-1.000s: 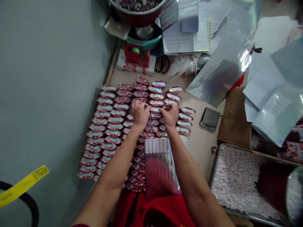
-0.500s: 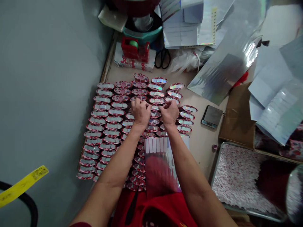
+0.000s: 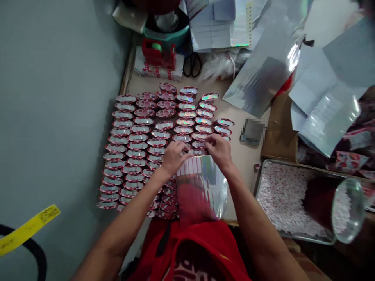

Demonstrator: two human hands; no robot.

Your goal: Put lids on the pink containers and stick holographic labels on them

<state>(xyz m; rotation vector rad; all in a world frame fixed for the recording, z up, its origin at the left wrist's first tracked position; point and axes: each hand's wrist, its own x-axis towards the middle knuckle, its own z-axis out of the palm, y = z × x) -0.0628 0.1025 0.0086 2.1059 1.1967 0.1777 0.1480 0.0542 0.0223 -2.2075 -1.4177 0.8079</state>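
Rows of oval-topped small packs (image 3: 137,146) with red-and-pink patterned rims cover the table; most show a pale or shiny strip across the top. My left hand (image 3: 175,158) is at the upper left corner of a silver sheet (image 3: 202,191), its fingers curled and thumb stretched toward the sheet's edge. Along that edge runs a row of white strips (image 3: 190,165). Over the packs just beyond the sheet's upper right is my right hand (image 3: 219,151), thumb and forefinger brought together. Whatever lies between the fingertips of either hand is too small to make out.
Beyond the packs stand a red tape dispenser (image 3: 158,54) and black scissors (image 3: 192,64). Shiny sheets (image 3: 258,84) lie at the back right. A small scale (image 3: 252,132) sits right of the packs, above a metal tray (image 3: 281,203) of pale pieces holding a tipped clear container (image 3: 347,210).
Both hands have drawn back from a pack in the middle rows to the silver sheet's top edge, and they are farther apart. The view has shifted slightly.
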